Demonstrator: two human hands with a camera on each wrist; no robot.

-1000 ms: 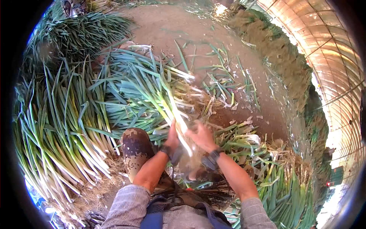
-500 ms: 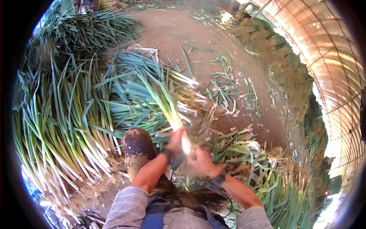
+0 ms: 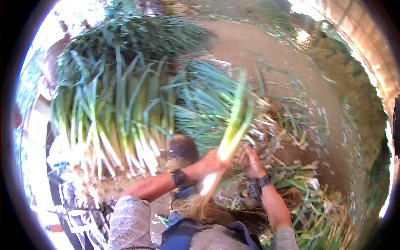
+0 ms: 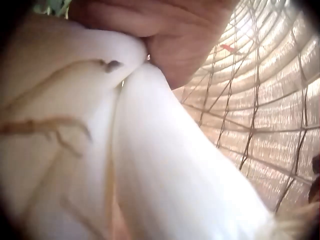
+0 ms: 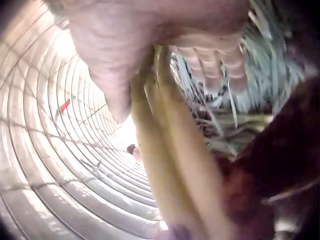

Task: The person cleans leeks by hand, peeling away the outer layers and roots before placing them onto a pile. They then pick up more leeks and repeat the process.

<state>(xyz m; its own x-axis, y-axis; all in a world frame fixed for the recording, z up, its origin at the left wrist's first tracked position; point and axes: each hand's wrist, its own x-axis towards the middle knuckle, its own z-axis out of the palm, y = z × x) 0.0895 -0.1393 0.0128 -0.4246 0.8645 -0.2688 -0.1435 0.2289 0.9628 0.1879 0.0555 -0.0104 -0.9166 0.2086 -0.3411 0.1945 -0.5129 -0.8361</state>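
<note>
In the head view my left hand [image 3: 210,162] grips a few green onions [image 3: 231,139] round their white shafts. Their leaves point up and away, and the pale roots [image 3: 196,207] hang over my lap. The left wrist view shows the thick white shafts [image 4: 165,165] close up, under the hand [image 4: 185,35]. My right hand [image 3: 253,164] is just right of the bunch. Yellowish stalks [image 5: 170,145] run between its thumb and fingers [image 5: 210,65] in the right wrist view; their upper ends are hidden by the palm.
Green onions [image 3: 121,121] lie in a broad row to the left, roots toward me. Another pile [image 3: 204,100] lies ahead, with a darker heap [image 3: 141,37] behind. Trimmed leaves [image 3: 304,179] litter the right side. Bare soil [image 3: 246,46] stretches beyond, beside the curved greenhouse cover [image 3: 354,33].
The head view has swung left. My left hand has turned over with the onions, bringing their roots toward my lap. My right hand has come away from the root end of that bunch.
</note>
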